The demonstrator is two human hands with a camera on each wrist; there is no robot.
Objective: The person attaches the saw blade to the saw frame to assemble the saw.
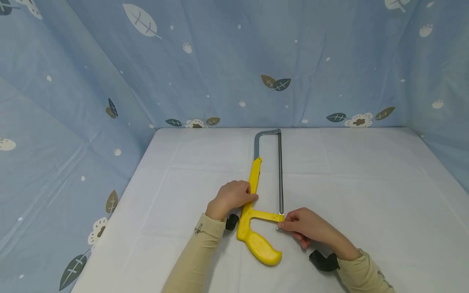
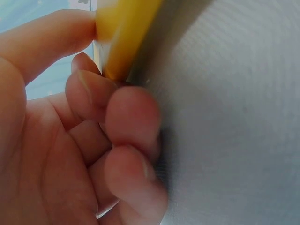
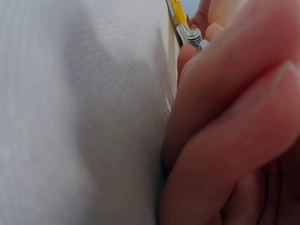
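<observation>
A hacksaw (image 1: 261, 246) with a yellow handle and grey front frame lies flat on the white table, its handle towards me. My left hand (image 1: 233, 196) grips the yellow frame bar above the handle; in the left wrist view the thumb and fingertips hold its yellow edge (image 2: 133, 37). Along the right side runs the blade (image 1: 280, 175), spanning the frame's far tip and the yellow arm. At that arm's near end my right hand (image 1: 305, 224) pinches the small metal wing nut (image 1: 279, 229). The screw's thread (image 3: 193, 34) shows in the right wrist view; fingers partly cover the nut.
The white cloth-covered table (image 1: 366, 175) spreads around the saw. A blue patterned curtain (image 1: 220, 61) hangs behind it and along the sides. Black wrist devices (image 1: 324, 261) sit beneath both wrists, close to the tabletop.
</observation>
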